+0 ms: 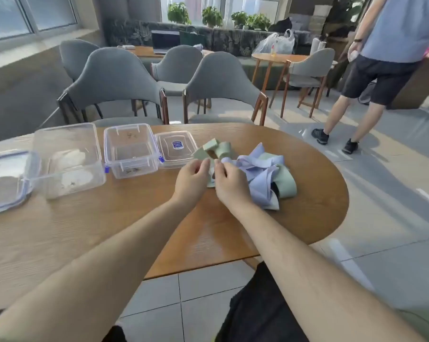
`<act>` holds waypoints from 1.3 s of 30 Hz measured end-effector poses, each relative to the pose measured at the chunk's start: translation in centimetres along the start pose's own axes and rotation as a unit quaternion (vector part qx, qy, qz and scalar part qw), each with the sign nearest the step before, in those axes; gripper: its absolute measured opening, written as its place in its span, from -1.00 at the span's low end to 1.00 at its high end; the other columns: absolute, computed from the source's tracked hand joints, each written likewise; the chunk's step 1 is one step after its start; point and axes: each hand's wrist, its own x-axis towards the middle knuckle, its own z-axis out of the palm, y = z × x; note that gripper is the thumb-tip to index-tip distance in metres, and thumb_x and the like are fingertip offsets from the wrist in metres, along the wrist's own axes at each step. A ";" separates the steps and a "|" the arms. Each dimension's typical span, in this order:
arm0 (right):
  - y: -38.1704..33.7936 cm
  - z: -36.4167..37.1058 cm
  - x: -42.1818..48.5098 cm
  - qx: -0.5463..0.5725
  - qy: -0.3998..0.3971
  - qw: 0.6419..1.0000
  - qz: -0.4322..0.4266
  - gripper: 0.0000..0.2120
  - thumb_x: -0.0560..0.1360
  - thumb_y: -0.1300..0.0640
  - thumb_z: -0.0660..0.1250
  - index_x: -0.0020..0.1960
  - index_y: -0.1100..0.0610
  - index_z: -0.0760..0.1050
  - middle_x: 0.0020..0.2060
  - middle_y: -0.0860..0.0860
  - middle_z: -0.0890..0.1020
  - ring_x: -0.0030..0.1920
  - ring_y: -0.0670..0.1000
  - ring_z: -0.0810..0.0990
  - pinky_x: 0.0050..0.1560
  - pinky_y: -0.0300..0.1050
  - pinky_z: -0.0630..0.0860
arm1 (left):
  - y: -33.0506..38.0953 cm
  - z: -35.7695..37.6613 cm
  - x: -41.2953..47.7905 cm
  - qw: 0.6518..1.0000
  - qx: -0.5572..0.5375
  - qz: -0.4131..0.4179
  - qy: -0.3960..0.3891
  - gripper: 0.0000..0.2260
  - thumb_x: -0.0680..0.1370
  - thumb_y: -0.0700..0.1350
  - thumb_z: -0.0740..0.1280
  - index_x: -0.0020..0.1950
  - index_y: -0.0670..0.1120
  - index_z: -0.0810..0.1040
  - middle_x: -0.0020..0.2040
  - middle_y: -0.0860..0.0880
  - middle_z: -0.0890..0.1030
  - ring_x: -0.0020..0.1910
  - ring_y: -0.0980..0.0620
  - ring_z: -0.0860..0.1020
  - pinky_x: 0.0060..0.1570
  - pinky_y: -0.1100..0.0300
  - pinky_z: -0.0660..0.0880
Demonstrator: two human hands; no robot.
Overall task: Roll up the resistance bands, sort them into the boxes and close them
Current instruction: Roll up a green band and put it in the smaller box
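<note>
A tangled heap of resistance bands [262, 174], pale green and lavender, lies on the wooden table [109, 230] right of centre. My left hand [192, 180] and my right hand [229, 183] meet at the heap's left edge, both pinching a pale green band [214, 149] whose loops stick up behind my fingers. Two clear plastic boxes stand open to the left: a large one [67, 159] and a smaller one with blue clips [132, 150]. The small lid [176, 148] lies beside the small box, and the big lid [5, 178] rests at the far left.
Two grey chairs [114, 82] stand at the table's far side. A person [381, 70] in a blue shirt and dark shorts walks on the tiled floor at the right. More tables and chairs fill the room behind.
</note>
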 end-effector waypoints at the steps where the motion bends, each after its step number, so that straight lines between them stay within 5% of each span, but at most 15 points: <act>1: 0.3 0.2 0.0 -0.012 0.003 1.000 -0.011 -0.58 0.69 -0.02 0.16 -0.25 0.19 0.44 -0.36 0.03 0.54 -0.26 0.05 0.50 -0.24 -0.08 0.30 | -0.3 0.0 0.0 0.999 0.020 0.018 0.025 -0.64 0.65 0.01 0.25 -0.25 -0.19 0.40 -0.34 -0.02 0.40 -0.35 0.07 0.32 -0.26 0.09 0.29; 11: 2.5 4.8 1.5 -0.043 0.062 0.997 -0.012 -0.80 0.61 0.14 0.27 -0.17 0.15 0.53 -0.25 0.05 0.66 -0.19 0.12 0.58 -0.17 0.02 0.49 | -3.2 0.4 2.4 0.989 0.075 0.073 0.101 -0.65 0.62 -0.11 0.33 -0.33 0.00 0.30 -0.28 0.03 0.41 -0.22 0.12 0.37 -0.16 0.20 0.28; 17: 3.6 6.2 2.8 -0.029 0.088 0.996 -0.021 -0.88 0.58 0.09 0.33 0.01 0.12 0.58 -0.15 -0.01 0.68 -0.09 0.05 0.63 0.01 0.03 0.56 | -5.1 0.1 4.5 0.992 0.084 0.037 0.086 -0.77 0.57 0.07 0.38 0.04 -0.06 0.49 0.03 0.06 0.46 0.10 0.01 0.50 0.22 0.12 0.44; 20: 3.3 6.3 2.9 -0.027 0.107 0.994 -0.015 -0.76 0.56 0.00 0.38 0.15 0.11 0.51 -0.12 -0.07 0.64 -0.05 0.02 0.63 0.02 -0.04 0.54 | -5.5 0.0 4.8 0.996 0.064 0.030 0.060 -0.80 0.62 0.06 0.27 0.15 -0.03 0.51 0.07 0.07 0.59 0.09 0.07 0.58 0.18 0.01 0.53; 23: 3.3 6.4 3.2 -0.024 0.102 0.994 0.012 -0.63 0.56 -0.10 0.38 0.25 0.11 0.51 -0.14 -0.08 0.62 -0.10 -0.03 0.62 -0.04 -0.12 0.53 | -5.3 -0.1 4.7 0.997 0.046 0.022 0.052 -0.83 0.64 -0.08 0.28 0.21 -0.05 0.53 0.04 0.12 0.63 0.06 0.17 0.60 0.14 0.15 0.55; 28: 3.6 6.4 3.2 -0.030 0.115 0.992 -0.050 -0.83 0.58 0.04 0.36 -0.03 0.13 0.64 -0.22 -0.03 0.66 -0.15 -0.03 0.60 -0.05 0.01 0.55 | -4.9 -0.2 4.5 0.998 0.017 0.036 0.051 -0.79 0.62 -0.19 0.34 0.25 -0.11 0.55 -0.02 0.15 0.59 -0.14 0.29 0.55 -0.07 0.44 0.45; 34: 3.2 6.4 2.9 -0.042 0.127 0.987 -0.089 -0.87 0.61 0.13 0.34 -0.08 0.14 0.59 -0.21 -0.04 0.62 -0.19 -0.08 0.53 -0.16 -0.20 0.44 | -5.0 -0.8 4.1 0.996 0.024 0.081 0.041 -0.73 0.62 -0.25 0.33 0.31 -0.07 0.57 0.12 0.03 0.56 -0.08 0.22 0.53 -0.02 0.41 0.44; 39: 3.0 6.4 2.8 -0.027 0.111 0.986 -0.118 -0.86 0.62 0.15 0.32 -0.05 0.15 0.62 -0.19 -0.03 0.65 -0.18 -0.07 0.56 -0.14 -0.24 0.48 | -3.9 -1.7 2.9 0.998 -0.063 0.012 0.024 -0.77 0.62 -0.16 0.34 0.28 -0.08 0.52 0.15 0.02 0.63 0.05 0.17 0.63 0.05 0.22 0.57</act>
